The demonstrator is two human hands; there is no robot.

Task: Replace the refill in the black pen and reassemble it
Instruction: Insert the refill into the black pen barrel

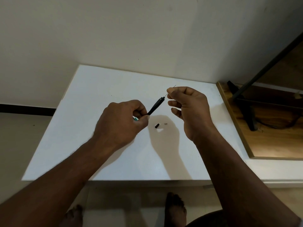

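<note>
My left hand [122,122] grips the lower end of the black pen barrel [155,106], which points up and to the right above the white table [91,99]. A bit of green shows under its fingers. My right hand [188,107] pinches a thin refill [172,89] between thumb and forefinger, just past the barrel's upper end. The refill's lower end meets the barrel opening; its tip pokes out above my fingers. A small black pen piece [157,125] and a tiny grey piece [165,124] lie on the table below my hands.
The white table sits against a pale wall. To the right stands a wooden surface [270,141] with a dark stand's legs [246,99] on it. My bare feet [175,208] show below the table's front edge.
</note>
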